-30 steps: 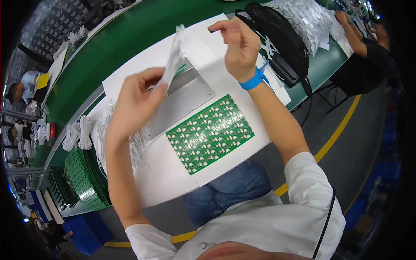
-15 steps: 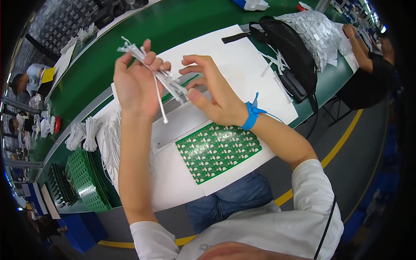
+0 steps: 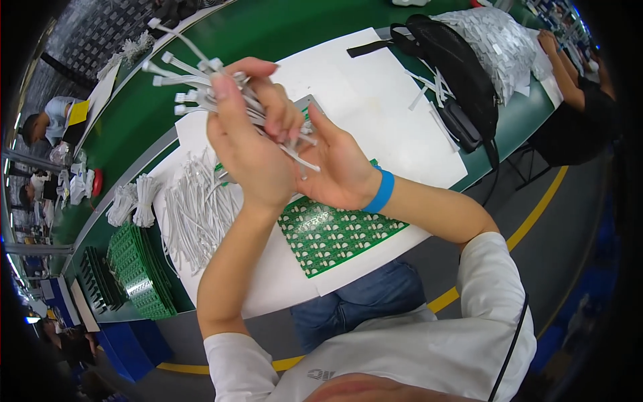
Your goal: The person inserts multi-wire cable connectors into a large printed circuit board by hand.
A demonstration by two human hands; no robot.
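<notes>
My left hand (image 3: 244,134) is closed around a bunch of white cables (image 3: 191,80) with small white connectors at their ends. The connectors fan out past the fingers to the upper left, and the other ends hang toward my right palm. My right hand (image 3: 341,171), with a blue band (image 3: 381,191) on its wrist, is held palm up against those ends. Its thumb stands apart; its other fingers are partly hidden. Below the hands lies a green circuit board panel (image 3: 335,241) on white sheeting. A loose pile of white cables (image 3: 197,218) lies left of it.
Bundled white cables (image 3: 145,201) and stacked green panels (image 3: 140,275) stand at the left. A black bag (image 3: 449,67) lies at the right beside a heap of white pieces in a clear bag (image 3: 492,50). A co-worker's arm (image 3: 562,77) shows at far right.
My left hand has turned over and moved right and down, tilting the cable bunch so its connectors point upper left. My right hand has turned palm up and come against the left.
</notes>
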